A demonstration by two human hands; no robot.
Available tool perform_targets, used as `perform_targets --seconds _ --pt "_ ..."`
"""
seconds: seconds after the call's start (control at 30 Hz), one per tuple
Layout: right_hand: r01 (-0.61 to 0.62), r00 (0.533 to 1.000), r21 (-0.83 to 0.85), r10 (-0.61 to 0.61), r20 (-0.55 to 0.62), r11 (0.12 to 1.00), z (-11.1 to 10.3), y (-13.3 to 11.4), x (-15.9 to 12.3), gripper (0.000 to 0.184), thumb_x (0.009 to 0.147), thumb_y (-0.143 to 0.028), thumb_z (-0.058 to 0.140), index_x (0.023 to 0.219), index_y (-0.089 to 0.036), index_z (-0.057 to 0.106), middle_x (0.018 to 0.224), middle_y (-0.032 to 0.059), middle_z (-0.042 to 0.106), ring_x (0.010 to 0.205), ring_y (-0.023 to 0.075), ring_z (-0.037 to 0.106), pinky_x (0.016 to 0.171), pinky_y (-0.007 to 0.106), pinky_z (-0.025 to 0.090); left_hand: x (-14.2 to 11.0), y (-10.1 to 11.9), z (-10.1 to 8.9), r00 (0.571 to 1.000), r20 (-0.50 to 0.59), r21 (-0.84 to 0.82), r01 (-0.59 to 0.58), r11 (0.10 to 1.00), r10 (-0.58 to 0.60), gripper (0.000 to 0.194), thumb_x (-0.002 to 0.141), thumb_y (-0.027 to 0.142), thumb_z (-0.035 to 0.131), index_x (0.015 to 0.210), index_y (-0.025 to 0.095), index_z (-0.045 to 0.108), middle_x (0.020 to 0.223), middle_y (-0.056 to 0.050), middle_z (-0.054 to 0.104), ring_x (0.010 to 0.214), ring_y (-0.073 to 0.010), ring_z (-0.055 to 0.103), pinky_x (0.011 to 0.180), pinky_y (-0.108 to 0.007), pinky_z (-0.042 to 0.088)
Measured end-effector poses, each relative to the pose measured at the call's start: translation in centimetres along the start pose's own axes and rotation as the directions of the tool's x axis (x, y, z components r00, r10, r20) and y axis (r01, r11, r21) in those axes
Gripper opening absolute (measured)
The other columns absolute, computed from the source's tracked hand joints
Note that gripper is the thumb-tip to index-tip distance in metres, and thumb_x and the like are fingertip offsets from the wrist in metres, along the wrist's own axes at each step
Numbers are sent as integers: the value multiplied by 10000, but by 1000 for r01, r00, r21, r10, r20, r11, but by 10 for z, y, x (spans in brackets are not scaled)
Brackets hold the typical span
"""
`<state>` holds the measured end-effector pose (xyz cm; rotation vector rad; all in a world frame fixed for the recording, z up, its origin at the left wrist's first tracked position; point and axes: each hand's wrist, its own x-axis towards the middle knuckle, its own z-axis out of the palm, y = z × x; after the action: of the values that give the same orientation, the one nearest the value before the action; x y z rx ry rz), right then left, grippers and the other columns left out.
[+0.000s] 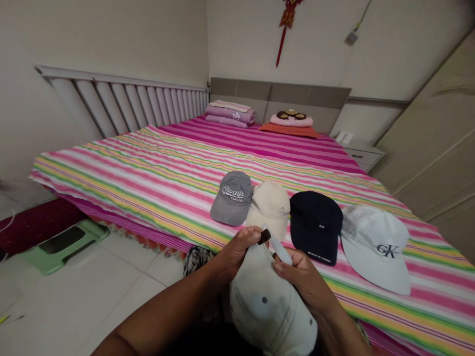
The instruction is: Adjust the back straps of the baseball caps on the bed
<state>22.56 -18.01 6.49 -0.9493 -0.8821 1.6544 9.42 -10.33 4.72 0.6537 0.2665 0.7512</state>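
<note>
Both my hands hold a pale cream cap [269,306] in front of me, crown toward the camera. My left hand [237,249] pinches the brown buckle end of its back strap. My right hand [300,274] is closed on the white strap [276,247] just beside it. Beyond my hands, a row of caps lies on the striped bed [156,173]: a grey cap [232,198], a beige cap [269,207], a navy cap [315,225] and a white cap [376,247] with dark letters.
Folded purple bedding [230,113] and a pink pillow on an orange one [291,123] lie at the headboard. A green step stool [61,244] stands on the tiled floor at left. A nightstand [361,153] and wardrobe [434,138] are at right.
</note>
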Motion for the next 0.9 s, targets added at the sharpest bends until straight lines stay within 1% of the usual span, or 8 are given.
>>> perform_targets --seconds 0.2,0.33,0.47,0.53,0.6,0.7,0.8,0.9 --pt "9 999 49 -11 41 999 4 1 4 146 663 -244 694 654 -124 611 543 -25 533 454 54 457 453 167 367 -1 -2 -6 1000 -10 -63 -9 998 9 212 646 282 661 628 128 517 499 24 493 421 -53 425 442 -169 323" --pt "-3 1000 44 2 27 999 6 0 4 165 653 -254 700 637 -124 602 552 -16 550 460 64 473 453 174 371 -3 2 -2 998 -30 -113 47 993 -51 254 615 357 669 648 130 559 511 9 536 445 -88 474 471 -204 373" --pt "19 1000 24 -19 -3 1000 7 -4 5 190 637 -255 713 602 -128 575 508 -38 514 429 47 431 428 158 343 -6 7 -8 1000 -14 -32 -26 999 26 313 545 309 729 774 128 615 662 -26 621 560 -114 553 569 -222 418" --pt "53 997 1 -53 -50 999 7 -7 6 204 628 -249 721 585 -133 559 485 -52 489 415 38 405 416 148 327 -9 10 -17 999 43 57 -31 998 29 421 530 290 746 897 128 620 802 -59 646 668 -134 584 641 -232 423" --pt "79 990 -16 -80 -114 997 8 -10 9 200 620 -264 726 614 -144 565 502 -47 511 433 55 434 429 161 353 -15 11 -33 995 96 143 18 990 -32 515 531 302 751 996 136 601 915 -86 644 792 -164 594 715 -253 417" --pt "117 973 16 -112 -201 993 10 -16 16 205 620 -305 720 711 -171 594 538 -31 560 464 98 499 460 204 408 -29 9 -63 984 115 223 106 969 -134 515 569 358 727 1016 135 601 967 -107 643 899 -195 585 793 -291 401" --pt "169 949 71 -143 -280 983 16 -25 28 231 609 -311 722 764 -176 617 528 -33 573 440 109 515 454 213 421 -48 1 -91 982 95 211 143 967 -166 490 614 369 693 1029 125 599 1007 -127 635 921 -211 588 813 -305 401" --pt "228 919 114 -175 -354 967 27 -37 46 279 618 -324 709 840 -177 627 596 -18 630 485 136 569 513 239 463 -66 -10 -110 991 29 126 128 984 -133 474 596 264 708 1034 118 600 970 -126 651 858 -210 618 759 -281 436"
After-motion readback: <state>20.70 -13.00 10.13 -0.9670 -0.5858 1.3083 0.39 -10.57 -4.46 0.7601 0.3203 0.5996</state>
